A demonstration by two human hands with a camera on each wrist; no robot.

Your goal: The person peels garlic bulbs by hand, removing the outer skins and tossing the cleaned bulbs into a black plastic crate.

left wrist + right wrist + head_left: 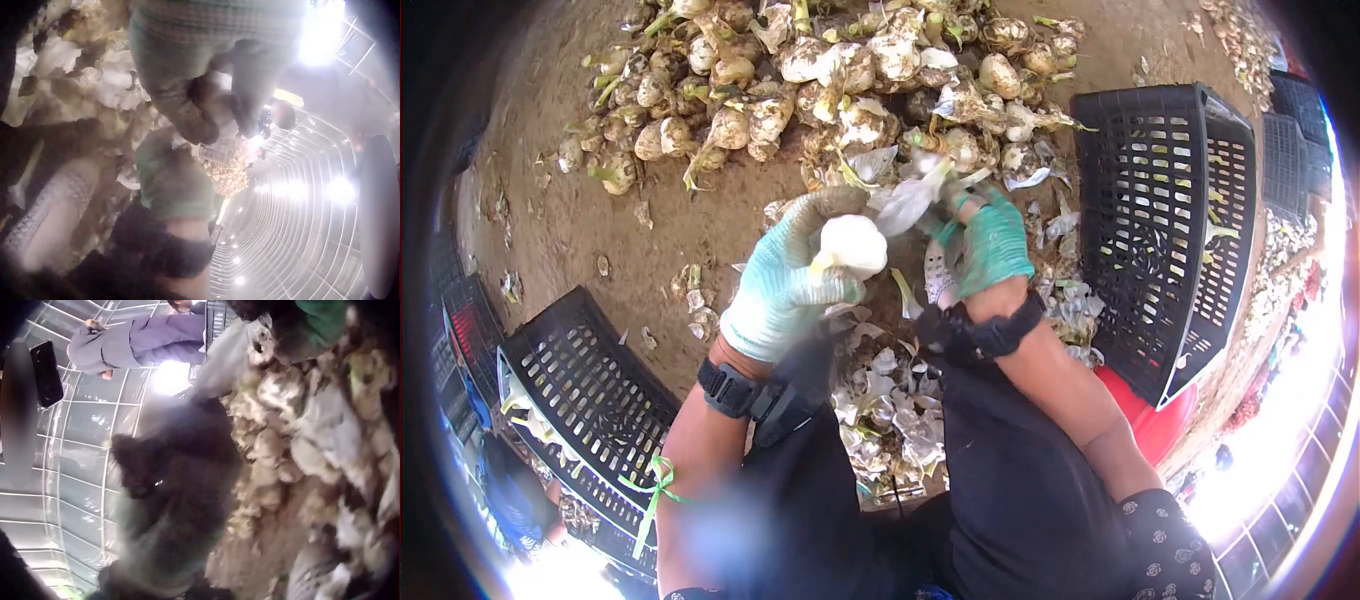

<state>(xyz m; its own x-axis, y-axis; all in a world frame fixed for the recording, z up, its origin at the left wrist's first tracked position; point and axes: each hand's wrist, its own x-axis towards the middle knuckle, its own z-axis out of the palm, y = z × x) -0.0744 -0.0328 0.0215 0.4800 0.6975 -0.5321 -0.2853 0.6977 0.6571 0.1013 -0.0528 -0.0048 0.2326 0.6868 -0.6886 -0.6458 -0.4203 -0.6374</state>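
My gloved left hand [785,275] grips a smooth white garlic bulb [853,246], its short stem pointing down toward the palm. Beside it, my right hand [992,243], blurred and in a green-fingered glove, pinches a strip of papery garlic skin [912,203] that stretches toward the bulb. In the left wrist view the left hand [212,69] curls its dirty fingertips, and the right glove [175,178] is just below. The right wrist view catches pale skin [231,353] by the right glove [322,322]; the bulb is hidden there.
A heap of unpeeled garlic [840,75] lies ahead on the dirt floor. Black slotted crates stand at the right [1140,200] and left [590,370]. Discarded skins [890,410] cover the ground between my knees, near a patterned shoe [938,275]. Another person [137,340] stands beyond.
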